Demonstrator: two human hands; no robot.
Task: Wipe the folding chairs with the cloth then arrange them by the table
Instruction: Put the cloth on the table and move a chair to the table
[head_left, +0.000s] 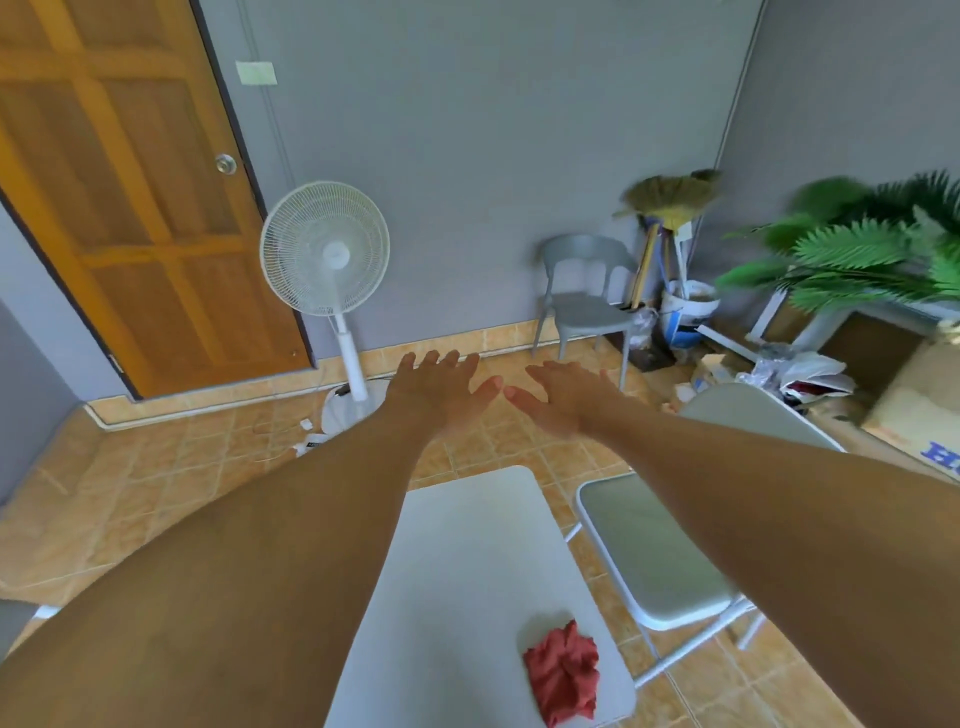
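1. Both forearms enter from the bottom edge, nearest the lens, and reach out over the table (467, 545).
2. Red cloth (563, 670): crumpled in a heap on the table's near right corner. Neither hand touches it.
3. Folding chair (654, 561): unfolded, just beside the table's right edge, grey seat on a white frame. The right forearm crosses over it. A rounded grey panel (748, 415) shows beyond the table's far right; I cannot tell whether it is this chair's back or a second chair.
4. Left hand (436, 392) and right hand (563, 397): held in the air past the table's far end, palms down, fingers straight and spread, thumbs nearly meeting. Both hold nothing.
5. Beyond the table's far end: a white pedestal fan (324, 249) to the left, a wooden door (119, 197) further left, a grey plastic chair (582, 306) against the wall.
6. Far right of the table: broom (670, 197), green plant (857, 249), cardboard box (914, 410).
7. Judgement: wiping is not yet begun, since the cloth lies unheld.
8. Next move calls for a hand to draw back to the table's near right corner, gather the cloth into a firm grip, then carry it across to the chair seat.
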